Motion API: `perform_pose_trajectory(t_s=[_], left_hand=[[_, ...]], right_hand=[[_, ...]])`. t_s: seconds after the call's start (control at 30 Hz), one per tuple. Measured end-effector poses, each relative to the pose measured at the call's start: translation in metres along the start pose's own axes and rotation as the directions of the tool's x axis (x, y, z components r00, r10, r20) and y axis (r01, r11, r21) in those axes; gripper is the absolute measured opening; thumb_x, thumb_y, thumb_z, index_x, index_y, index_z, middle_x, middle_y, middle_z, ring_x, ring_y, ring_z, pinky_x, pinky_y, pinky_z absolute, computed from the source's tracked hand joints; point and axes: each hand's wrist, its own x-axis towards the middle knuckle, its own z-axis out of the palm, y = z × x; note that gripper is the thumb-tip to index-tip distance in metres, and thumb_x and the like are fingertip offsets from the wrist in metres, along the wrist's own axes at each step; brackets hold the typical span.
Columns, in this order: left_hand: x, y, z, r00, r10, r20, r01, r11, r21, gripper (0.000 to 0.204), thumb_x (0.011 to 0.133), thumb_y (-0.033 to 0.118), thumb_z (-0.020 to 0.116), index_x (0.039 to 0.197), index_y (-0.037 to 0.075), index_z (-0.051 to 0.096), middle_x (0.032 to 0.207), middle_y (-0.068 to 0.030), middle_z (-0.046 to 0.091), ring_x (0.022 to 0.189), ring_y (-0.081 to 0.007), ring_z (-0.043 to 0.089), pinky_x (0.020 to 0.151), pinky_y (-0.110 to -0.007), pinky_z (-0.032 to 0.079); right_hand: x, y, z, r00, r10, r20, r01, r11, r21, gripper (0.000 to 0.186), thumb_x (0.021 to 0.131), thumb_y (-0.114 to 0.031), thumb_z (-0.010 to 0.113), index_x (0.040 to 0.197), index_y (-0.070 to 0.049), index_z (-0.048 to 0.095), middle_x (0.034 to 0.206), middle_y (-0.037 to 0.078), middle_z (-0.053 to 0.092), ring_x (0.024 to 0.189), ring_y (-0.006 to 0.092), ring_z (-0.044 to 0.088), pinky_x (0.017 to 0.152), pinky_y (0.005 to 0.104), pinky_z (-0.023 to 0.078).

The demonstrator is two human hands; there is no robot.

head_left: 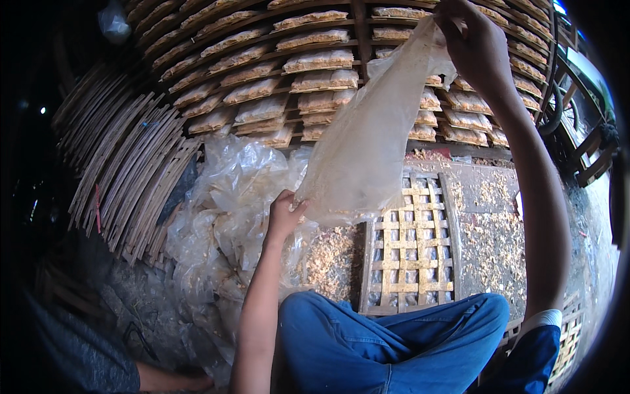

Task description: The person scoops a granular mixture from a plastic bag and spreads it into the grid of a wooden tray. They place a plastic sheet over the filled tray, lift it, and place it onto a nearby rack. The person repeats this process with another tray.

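Holding a cloudy plastic sheet (pixel 371 138) in front of the loaded rack (pixel 361 39), your right hand (pixel 476 49) clamps its fingers on the top; your left hand (pixel 284 217) pinches the lower left corner between its fingers; below lies a woven bamboo panel (pixel 410 265), crumpled plastic (pixel 230 177) to its left.

Daylight glares well right of the right fingers (pixel 448 27), the sheet (pixel 371 141) below them looks pale and softly lit, the sticks (pixel 125 171) left of the left fingers (pixel 287 197) dim into blackness, and fisheye distortion bends the racks (pixel 361 36) beyond.
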Motion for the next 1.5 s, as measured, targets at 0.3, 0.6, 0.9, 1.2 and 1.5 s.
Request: perform_pose_trajectory(t_s=[0.3, 0.6, 0.9, 1.2, 1.5], left_hand=[[0.04, -0.016, -0.09, 0.989, -0.074, -0.127, 0.035, 0.958, -0.284, 0.022, 0.092, 0.015, 0.076, 0.106, 0.001, 0.066, 0.096, -0.0036, 0.07, 0.088, -0.0096, 0.06, 0.083, -0.027, 0.048], [0.079, 0.102, -0.113, 0.977, 0.211, 0.036, -0.214, 0.963, 0.166, 0.026, 0.087, 0.02, 0.083, 0.103, 0.003, 0.072, 0.098, -0.0085, 0.071, 0.092, -0.0178, 0.067, 0.086, -0.032, 0.05], [0.079, 0.148, -0.065, 0.876, 0.469, 0.115, -0.48, 0.82, 0.312, 0.017, 0.078, 0.018, 0.085, 0.085, 0.01, 0.072, 0.084, -0.001, 0.073, 0.081, -0.0224, 0.067, 0.09, -0.036, 0.043], [0.067, 0.144, -0.065, 0.864, 0.475, 0.165, -0.499, 0.771, 0.394, 0.015, 0.075, 0.018, 0.085, 0.089, 0.018, 0.08, 0.077, -0.0013, 0.072, 0.08, -0.0196, 0.067, 0.089, -0.038, 0.039], [0.073, 0.083, -0.101, 0.977, 0.126, 0.175, -0.183, 0.913, 0.364, 0.017, 0.08, 0.024, 0.084, 0.096, 0.018, 0.082, 0.084, -0.0104, 0.076, 0.08, -0.0262, 0.071, 0.088, -0.036, 0.045]], right_hand=[[-0.108, 0.122, -0.001, 0.953, 0.299, 0.044, -0.294, 0.951, -0.099, 0.018, 0.096, -0.017, 0.067, 0.109, -0.005, 0.067, 0.102, 0.015, 0.075, 0.094, 0.033, 0.073, 0.081, 0.0392, 0.054], [-0.265, 0.171, -0.017, 0.583, 0.721, 0.375, -0.739, 0.662, -0.126, 0.023, 0.095, -0.013, 0.065, 0.114, 0.002, 0.065, 0.102, 0.02, 0.073, 0.076, 0.0301, 0.076, 0.074, 0.038, 0.057], [-0.193, -0.031, 0.003, 0.851, 0.042, 0.524, -0.141, 0.978, 0.151, 0.087, 0.08, -0.037, 0.083, 0.151, -0.006, 0.042, 0.152, 0.021, 0.046, 0.142, 0.042, 0.044, 0.118, 0.0498, 0.037], [-0.175, -0.083, 0.086, 0.901, -0.08, 0.427, -0.04, 0.963, 0.265, 0.006, 0.085, -0.017, 0.074, 0.088, -0.012, 0.073, 0.081, 0.005, 0.072, 0.086, 0.0263, 0.068, 0.083, 0.0407, 0.047], [-0.126, -0.055, 0.058, 0.878, 0.078, 0.472, -0.234, 0.93, 0.282, 0.015, 0.079, -0.005, 0.069, 0.091, -0.01, 0.077, 0.081, 0.013, 0.075, 0.08, 0.0333, 0.073, 0.077, 0.0431, 0.058]])
